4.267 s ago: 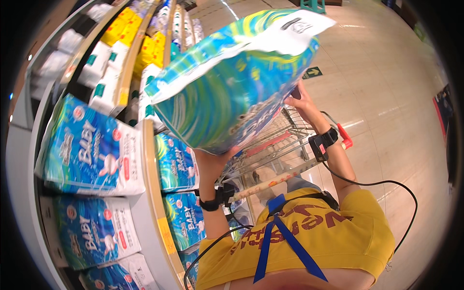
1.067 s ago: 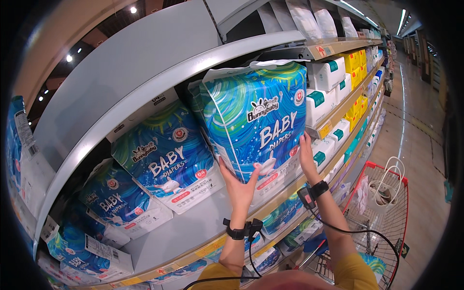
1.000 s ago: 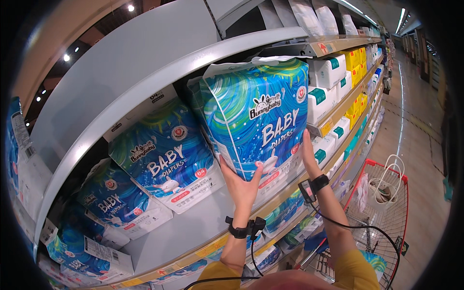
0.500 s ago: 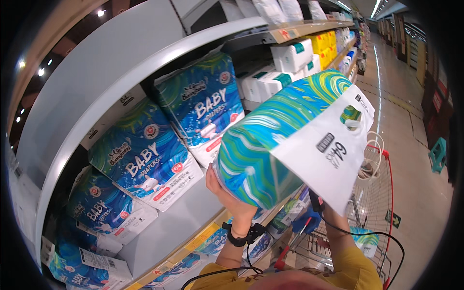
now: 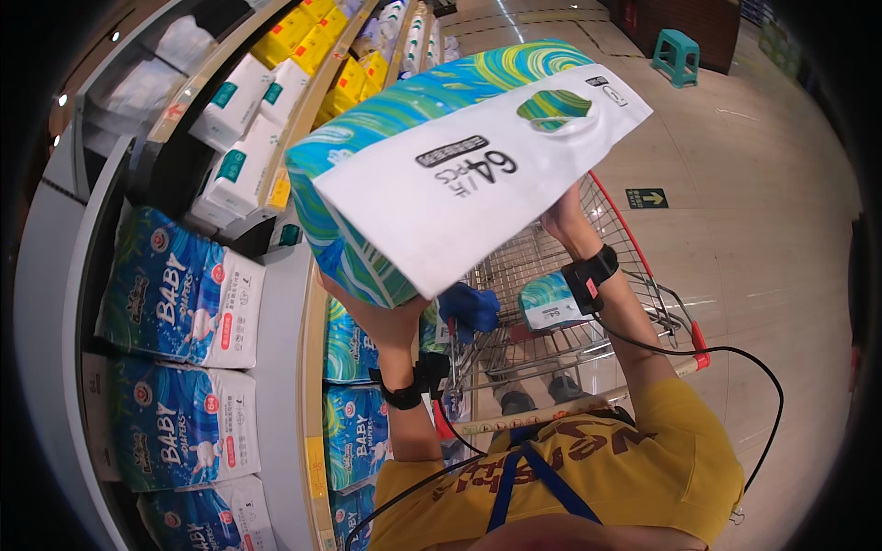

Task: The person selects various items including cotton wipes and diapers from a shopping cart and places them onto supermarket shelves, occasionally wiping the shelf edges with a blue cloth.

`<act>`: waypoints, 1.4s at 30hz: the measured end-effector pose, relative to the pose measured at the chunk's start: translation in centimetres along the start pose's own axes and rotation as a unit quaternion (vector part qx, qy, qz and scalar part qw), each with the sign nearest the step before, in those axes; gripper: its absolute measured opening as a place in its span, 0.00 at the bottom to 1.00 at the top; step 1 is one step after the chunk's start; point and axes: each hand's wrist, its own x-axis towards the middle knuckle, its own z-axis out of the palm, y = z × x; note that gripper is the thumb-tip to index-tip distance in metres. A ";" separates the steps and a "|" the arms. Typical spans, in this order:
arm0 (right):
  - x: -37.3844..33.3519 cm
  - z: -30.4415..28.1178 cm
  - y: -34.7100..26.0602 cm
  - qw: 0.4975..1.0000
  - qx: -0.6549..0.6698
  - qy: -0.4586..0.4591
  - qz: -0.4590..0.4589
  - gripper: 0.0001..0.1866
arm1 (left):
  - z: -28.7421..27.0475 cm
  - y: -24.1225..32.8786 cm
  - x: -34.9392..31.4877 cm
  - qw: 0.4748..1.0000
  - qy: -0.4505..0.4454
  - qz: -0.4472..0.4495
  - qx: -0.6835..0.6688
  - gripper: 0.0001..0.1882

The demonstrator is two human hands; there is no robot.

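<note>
A large diaper pack (image 5: 404,119) in swirled blue, green and yellow is held up in front of me, its white end flap (image 5: 487,174) with a cut-out handle facing me. My left hand (image 5: 381,317) supports its near left end, fingers mostly hidden beneath the pack. Against the underside farther right, my right hand (image 5: 565,220) is partly covered by the flap. Both wrists wear black straps with cables. Below the pack stands a wire shopping cart (image 5: 514,257) with a smaller-looking diaper pack (image 5: 548,301) of similar pattern lying inside.
On the left shelf stand blue diaper packs (image 5: 184,294); more packs (image 5: 354,432) sit lower down. White tissue packs (image 5: 243,165) and yellow packs (image 5: 299,37) fill shelves farther along. A blue cloth-like bundle (image 5: 469,308) hangs by the cart. A green stool (image 5: 677,57) stands on the tiled floor.
I have turned right, away from the shelf, carrying the diaper pack with both hands. It is now above the cart, and the pack inside the cart shows more fully.
</note>
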 end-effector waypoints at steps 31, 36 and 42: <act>-2.0 -35.4 6.8 0.788 -0.523 0.226 0.234 0.27 | 29.2 -0.7 -9.7 0.851 -0.445 -0.162 -0.227 0.40; -2.6 -27.7 4.7 0.744 -0.630 0.131 0.178 0.26 | 23.2 -1.0 -8.6 0.862 -0.405 -0.202 -0.227 0.29; -4.4 -19.0 7.6 0.683 -0.726 -0.019 -0.071 0.19 | 17.3 -4.2 -9.1 0.973 -0.134 -0.173 0.079 0.26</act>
